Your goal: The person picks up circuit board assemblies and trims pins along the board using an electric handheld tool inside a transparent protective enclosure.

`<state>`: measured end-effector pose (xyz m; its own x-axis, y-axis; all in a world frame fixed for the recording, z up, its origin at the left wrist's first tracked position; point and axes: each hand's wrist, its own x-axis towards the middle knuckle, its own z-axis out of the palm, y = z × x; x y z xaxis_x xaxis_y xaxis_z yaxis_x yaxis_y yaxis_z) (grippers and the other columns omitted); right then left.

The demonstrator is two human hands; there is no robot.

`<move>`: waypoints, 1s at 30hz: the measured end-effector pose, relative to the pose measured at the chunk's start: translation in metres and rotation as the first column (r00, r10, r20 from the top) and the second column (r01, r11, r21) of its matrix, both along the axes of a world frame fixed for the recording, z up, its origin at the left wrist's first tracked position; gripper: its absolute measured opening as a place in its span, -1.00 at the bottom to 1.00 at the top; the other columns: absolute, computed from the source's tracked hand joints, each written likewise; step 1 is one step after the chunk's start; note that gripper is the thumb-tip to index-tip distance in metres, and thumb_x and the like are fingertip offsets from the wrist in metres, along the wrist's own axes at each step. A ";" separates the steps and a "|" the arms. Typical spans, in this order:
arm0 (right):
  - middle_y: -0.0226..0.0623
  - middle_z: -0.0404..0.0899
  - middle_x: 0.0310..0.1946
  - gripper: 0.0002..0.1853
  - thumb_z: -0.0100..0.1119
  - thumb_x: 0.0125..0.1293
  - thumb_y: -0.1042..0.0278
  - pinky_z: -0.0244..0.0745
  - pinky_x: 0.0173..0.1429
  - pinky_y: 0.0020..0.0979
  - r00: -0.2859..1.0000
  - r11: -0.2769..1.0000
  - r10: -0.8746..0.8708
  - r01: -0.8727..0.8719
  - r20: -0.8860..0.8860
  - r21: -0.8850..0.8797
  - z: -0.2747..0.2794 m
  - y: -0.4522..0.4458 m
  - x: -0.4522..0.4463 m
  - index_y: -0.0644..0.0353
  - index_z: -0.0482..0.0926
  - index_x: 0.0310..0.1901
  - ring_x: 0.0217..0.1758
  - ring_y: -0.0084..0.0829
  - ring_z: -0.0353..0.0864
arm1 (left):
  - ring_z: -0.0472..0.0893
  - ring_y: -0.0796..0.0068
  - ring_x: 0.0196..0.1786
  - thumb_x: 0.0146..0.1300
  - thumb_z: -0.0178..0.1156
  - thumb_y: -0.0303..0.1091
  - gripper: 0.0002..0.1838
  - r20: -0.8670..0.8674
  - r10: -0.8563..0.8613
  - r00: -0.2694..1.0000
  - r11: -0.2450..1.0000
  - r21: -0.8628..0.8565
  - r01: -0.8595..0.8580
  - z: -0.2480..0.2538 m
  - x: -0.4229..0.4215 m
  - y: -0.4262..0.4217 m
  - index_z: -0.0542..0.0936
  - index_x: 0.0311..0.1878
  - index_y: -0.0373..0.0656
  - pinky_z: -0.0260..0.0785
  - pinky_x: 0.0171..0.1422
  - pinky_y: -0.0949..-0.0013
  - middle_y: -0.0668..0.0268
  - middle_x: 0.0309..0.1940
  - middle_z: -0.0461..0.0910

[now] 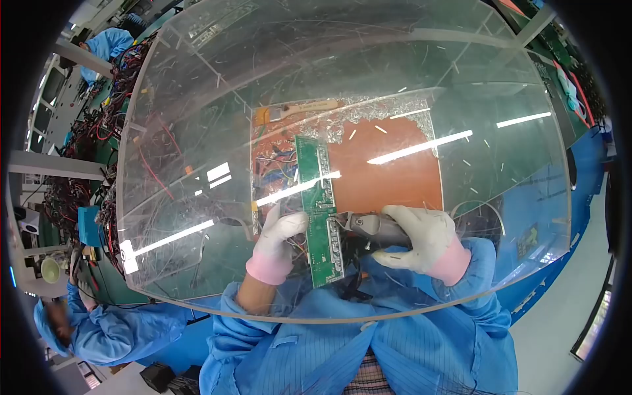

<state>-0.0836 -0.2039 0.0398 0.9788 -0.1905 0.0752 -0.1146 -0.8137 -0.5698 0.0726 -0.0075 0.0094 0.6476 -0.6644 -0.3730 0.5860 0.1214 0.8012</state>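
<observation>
A long green circuit board [320, 224] stands nearly lengthwise in front of me, with rows of silvery parts along its right side. My left hand [284, 227], in a white glove with a pink cuff, grips the board's left edge, fingers closed. My right hand [421, 237], gloved the same way, is wrapped round a grey air nipper [375, 227]. The nipper's narrow tip points left and meets or nearly meets the board's right edge. Both hands work beneath a scratched transparent cover [217, 85].
An orange-brown mat [388, 178] lies under the board, silvery clippings [395, 108] heaped along its far edge. A wooden-handled brush [303, 108] rests there. Coloured wires [280, 168] lie left of the board. Wire bundles [76, 178] and a person in blue [125, 329] are at left.
</observation>
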 end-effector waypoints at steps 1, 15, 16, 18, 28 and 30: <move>-0.23 0.65 -0.28 -0.39 0.44 -0.13 0.09 0.47 -0.20 -0.40 1.000 1.000 0.007 -0.007 0.002 -0.010 0.000 -0.001 0.001 0.20 0.53 -0.02 -0.30 -0.25 0.62 | 0.46 0.56 -0.27 0.06 0.12 -0.46 -0.51 -0.016 -0.010 1.000 1.000 -0.014 0.010 0.000 0.001 0.000 0.45 0.13 -0.35 0.26 -0.14 0.56 0.25 -0.19 0.59; -0.23 0.65 -0.32 -0.42 0.46 -0.17 0.15 0.46 -0.27 -0.42 0.999 0.998 -0.049 0.049 0.017 -0.039 0.007 -0.013 0.005 0.19 0.55 -0.05 -0.36 -0.25 0.61 | 0.62 0.37 -0.20 0.10 0.05 -0.45 -0.52 0.033 -0.081 0.996 0.983 0.170 0.074 -0.005 0.020 -0.015 0.43 0.13 -0.39 0.47 -0.14 0.43 0.08 -0.13 0.61; -0.23 0.64 -0.32 -0.42 0.46 -0.17 0.15 0.46 -0.27 -0.41 0.998 0.998 -0.045 0.047 0.035 -0.046 0.008 -0.014 0.007 0.20 0.55 -0.05 -0.37 -0.25 0.61 | 0.62 0.36 -0.21 0.10 0.05 -0.45 -0.52 0.053 -0.111 0.992 0.986 0.129 0.104 -0.008 0.025 -0.016 0.43 0.13 -0.39 0.47 -0.16 0.43 0.08 -0.13 0.61; -0.24 0.64 -0.33 -0.41 0.46 -0.18 0.16 0.45 -0.28 -0.41 0.997 0.998 -0.037 0.040 0.065 -0.057 0.008 -0.015 0.009 0.20 0.55 -0.05 -0.38 -0.25 0.60 | 0.63 0.36 -0.22 0.09 0.06 -0.44 -0.52 0.089 -0.169 0.982 0.985 0.050 0.165 -0.014 0.033 -0.017 0.42 0.12 -0.40 0.47 -0.18 0.43 0.08 -0.14 0.61; -0.25 0.64 -0.35 -0.42 0.47 -0.20 0.17 0.44 -0.30 -0.43 0.993 0.995 -0.088 0.091 0.078 -0.038 0.002 -0.019 0.015 0.20 0.55 -0.07 -0.41 -0.27 0.59 | 0.63 0.37 -0.31 0.08 0.04 -0.46 -0.54 0.054 -0.125 0.991 0.990 -0.064 0.128 -0.022 0.040 -0.028 0.43 0.11 -0.37 0.47 -0.24 0.44 0.10 -0.17 0.62; -0.26 0.64 -0.36 -0.42 0.47 -0.21 0.18 0.44 -0.31 -0.43 0.993 0.994 -0.101 0.103 0.062 -0.035 0.000 -0.021 0.015 0.19 0.55 -0.08 -0.41 -0.27 0.59 | 0.63 0.37 -0.32 0.08 0.04 -0.46 -0.54 0.046 -0.114 0.992 0.991 -0.070 0.117 -0.024 0.041 -0.030 0.44 0.11 -0.36 0.47 -0.24 0.44 0.10 -0.17 0.62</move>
<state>-0.0682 -0.2245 0.0396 0.9479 -0.2851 0.1424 -0.1646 -0.8207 -0.5472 0.1137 -0.0378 -0.0143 0.5788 -0.7603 -0.2949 0.5654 0.1135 0.8169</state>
